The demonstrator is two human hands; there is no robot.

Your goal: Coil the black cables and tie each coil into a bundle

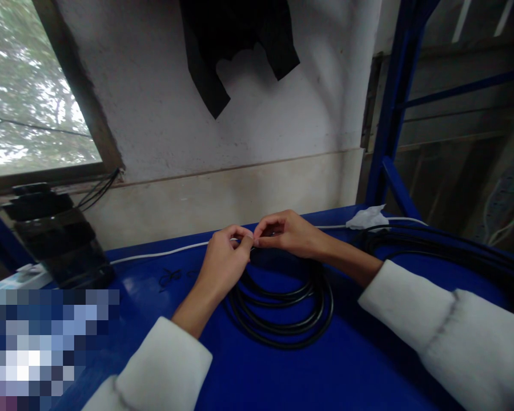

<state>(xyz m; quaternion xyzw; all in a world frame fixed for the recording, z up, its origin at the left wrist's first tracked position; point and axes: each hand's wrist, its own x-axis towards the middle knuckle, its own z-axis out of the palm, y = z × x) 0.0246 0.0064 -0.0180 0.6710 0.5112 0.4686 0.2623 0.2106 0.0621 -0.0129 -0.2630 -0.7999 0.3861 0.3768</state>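
A coil of black cable (282,345) lies in several loops on the blue tabletop (257,379). Over its far side, my left hand (225,262) and my right hand (291,234) meet fingertip to fingertip. Each one is closed in a pinch between thumb and fingers. Whatever is between the fingertips is too small and too covered to name. Some thin black pieces, like short ties (170,278), rest on the table to the left of my left hand.
A white cable (154,254) runs along the table's back edge, with a white wrapping (368,218) on it. More black cable (437,235) lies at right. A dark bottle (64,242) and a power strip (29,278) stand left. A blue post (392,125) rises at right.
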